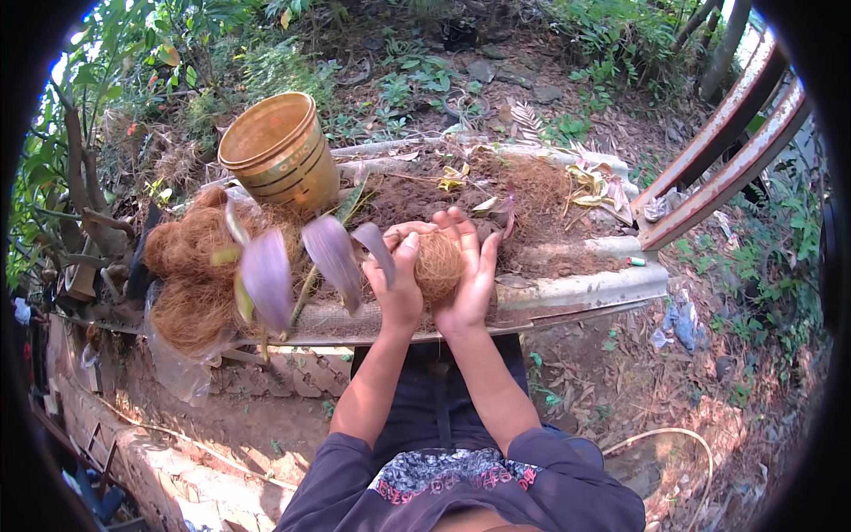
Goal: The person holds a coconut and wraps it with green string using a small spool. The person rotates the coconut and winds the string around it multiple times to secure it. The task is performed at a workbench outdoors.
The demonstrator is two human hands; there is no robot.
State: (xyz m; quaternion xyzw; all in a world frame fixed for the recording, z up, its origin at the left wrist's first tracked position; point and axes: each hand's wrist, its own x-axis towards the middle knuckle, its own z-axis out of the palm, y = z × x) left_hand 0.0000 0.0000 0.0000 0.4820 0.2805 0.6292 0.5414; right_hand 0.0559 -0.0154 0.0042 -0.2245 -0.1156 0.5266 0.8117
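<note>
Between my two cupped palms sits a round ball of brown coconut fibre (439, 268), just above the near edge of the worktop. My left hand (401, 285) presses on its left side, fingers bent. On the other side my right hand (472, 282) curves round it, with its fingers pointing away from me. A plant with broad purple leaves (331, 257), smeared by motion, stretches left from my left hand. Whether its stem runs into the ball is hidden by that hand. Dark loose soil (399, 204) lies just beyond my hands.
A yellowed plastic bucket (306, 168) stands tilted at the back left. Heaped coconut fibre (197, 306) lies below it, partly on clear plastic. The corrugated sheet worktop (589, 288) carries dry leaves (594, 188) at right, beside rusty metal bars (722, 160). A hose (683, 432) lies on the ground.
</note>
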